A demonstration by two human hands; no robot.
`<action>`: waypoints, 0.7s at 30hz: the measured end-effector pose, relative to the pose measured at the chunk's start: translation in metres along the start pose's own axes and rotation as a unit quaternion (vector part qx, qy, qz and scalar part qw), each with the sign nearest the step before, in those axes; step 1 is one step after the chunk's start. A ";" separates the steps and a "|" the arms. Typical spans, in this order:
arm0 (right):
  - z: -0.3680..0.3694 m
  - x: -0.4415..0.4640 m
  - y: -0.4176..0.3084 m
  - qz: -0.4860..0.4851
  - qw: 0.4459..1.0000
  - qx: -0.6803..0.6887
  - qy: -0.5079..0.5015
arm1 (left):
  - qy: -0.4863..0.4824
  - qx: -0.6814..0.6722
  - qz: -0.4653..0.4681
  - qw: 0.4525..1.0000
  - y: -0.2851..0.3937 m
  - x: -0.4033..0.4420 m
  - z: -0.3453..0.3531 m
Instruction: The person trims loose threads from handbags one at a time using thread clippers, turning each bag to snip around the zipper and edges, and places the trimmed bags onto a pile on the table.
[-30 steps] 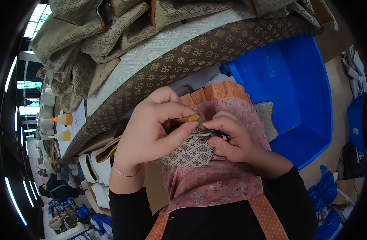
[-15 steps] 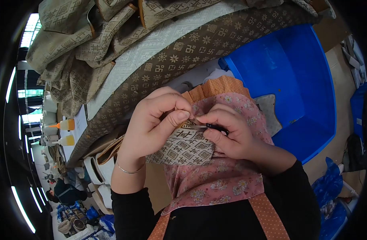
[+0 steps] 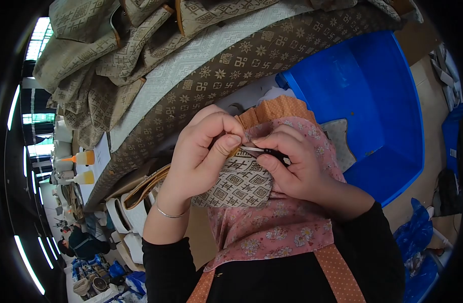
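My left hand (image 3: 203,151) pinches the upper end of a beige and brown patterned fabric piece (image 3: 236,186), where a bit of yellow edging shows at the fingertips. My right hand (image 3: 292,159) is closed around a small tool with a black handle (image 3: 278,155). Its thin metal tip (image 3: 252,149) points left, close to my left thumb. The fingertips of both hands nearly meet above the fabric. Below them the fabric hangs over a pink floral apron (image 3: 272,235). What exactly the tip touches is too small to tell.
A patterned cloth-covered table (image 3: 216,76) curves ahead, with heaped patterned fabric covers (image 3: 103,60) at its upper left. A big blue bin (image 3: 373,111) stands at the right. Two glue bottles (image 3: 85,157) stand at the left. A person (image 3: 85,242) is far off at lower left.
The yellow edging and fabric were turned down, and the view shifted slightly. Lately my left hand moved a little right, and more of the tool's metal tip shows.
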State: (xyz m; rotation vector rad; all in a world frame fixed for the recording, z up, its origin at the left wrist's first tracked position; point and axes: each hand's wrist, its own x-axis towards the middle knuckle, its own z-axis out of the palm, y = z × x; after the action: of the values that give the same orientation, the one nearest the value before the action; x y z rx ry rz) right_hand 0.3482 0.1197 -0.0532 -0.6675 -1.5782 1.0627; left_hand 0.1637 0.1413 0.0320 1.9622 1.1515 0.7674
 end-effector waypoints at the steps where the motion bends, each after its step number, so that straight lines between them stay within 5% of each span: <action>1: 0.000 0.000 0.000 -0.001 1.000 0.000 0.000 | 0.002 0.001 0.011 1.000 0.000 0.000 0.001; 21: -0.010 0.006 -0.002 -0.009 0.999 -0.016 -0.044 | 0.027 -0.098 -0.016 0.995 0.000 -0.006 0.006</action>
State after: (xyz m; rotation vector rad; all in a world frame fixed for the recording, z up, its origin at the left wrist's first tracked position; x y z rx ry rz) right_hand 0.3560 0.1268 -0.0487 -0.6348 -1.6769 1.0688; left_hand 0.1659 0.1337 0.0277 1.7658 1.0926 0.8856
